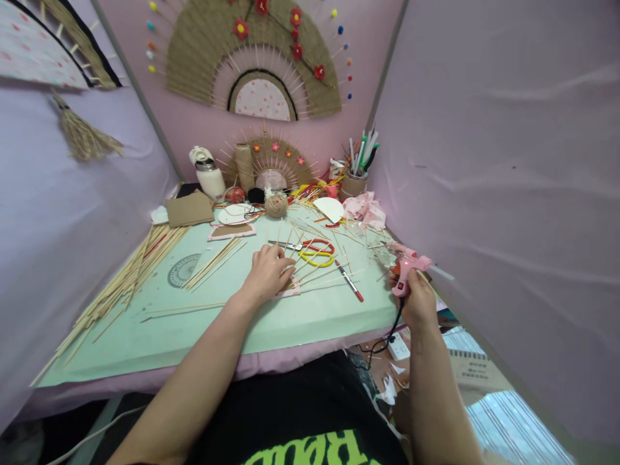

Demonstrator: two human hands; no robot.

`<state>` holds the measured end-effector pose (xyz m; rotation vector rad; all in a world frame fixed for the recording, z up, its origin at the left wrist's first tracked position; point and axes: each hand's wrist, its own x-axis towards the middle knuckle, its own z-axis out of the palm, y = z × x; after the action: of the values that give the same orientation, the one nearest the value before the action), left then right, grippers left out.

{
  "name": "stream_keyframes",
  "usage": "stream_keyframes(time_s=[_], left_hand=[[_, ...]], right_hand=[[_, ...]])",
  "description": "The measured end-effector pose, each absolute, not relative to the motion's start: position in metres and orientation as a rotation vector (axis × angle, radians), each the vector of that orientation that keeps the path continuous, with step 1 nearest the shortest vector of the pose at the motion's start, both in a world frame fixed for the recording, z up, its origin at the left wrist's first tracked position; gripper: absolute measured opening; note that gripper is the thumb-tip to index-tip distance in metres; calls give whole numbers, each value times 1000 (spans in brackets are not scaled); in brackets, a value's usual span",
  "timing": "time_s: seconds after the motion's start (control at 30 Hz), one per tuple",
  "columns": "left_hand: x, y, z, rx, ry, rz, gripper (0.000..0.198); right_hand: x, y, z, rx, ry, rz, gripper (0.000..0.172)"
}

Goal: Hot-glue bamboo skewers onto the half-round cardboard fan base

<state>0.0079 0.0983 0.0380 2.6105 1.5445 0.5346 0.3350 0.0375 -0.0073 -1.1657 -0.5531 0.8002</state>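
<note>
At the right edge of the green-covered table point(271, 328), our right hand point(420, 298) wraps one pink glue gun point(408, 263); mid-table, our curled left hand point(268, 270) partly covers one pink-edged brown panel point(291, 290), grip unclear.

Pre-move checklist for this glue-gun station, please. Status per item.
1. Glue gun gripped by its handle in the right hand: ok.
2. Glue stick loaded: ok, it juts from the gun's rear.
3. Nozzle hot: cannot tell.
4. Left hand at the pink-edged piece: ok, though its grip is unclear.
5. Scissors well away from the fingers: not ok, they lie just beyond the left hand.
6. Cord plugged into the power strip: cannot tell.
</note>
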Motion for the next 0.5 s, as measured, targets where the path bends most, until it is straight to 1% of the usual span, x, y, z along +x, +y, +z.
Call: stream_keyframes(time_s=[0.13,0.33,0.5], left_hand=[[8,99,38,2577,1585,565,26],[15,98,39,2497,1674,588,19],[22,96,39,2437,1743,617,19]], right_hand=[[334,37,-5,-1159,-545,805,63],[334,37,-6,-1169,-606,798,60],[336,38,-7,-1182,-600,798,60]])
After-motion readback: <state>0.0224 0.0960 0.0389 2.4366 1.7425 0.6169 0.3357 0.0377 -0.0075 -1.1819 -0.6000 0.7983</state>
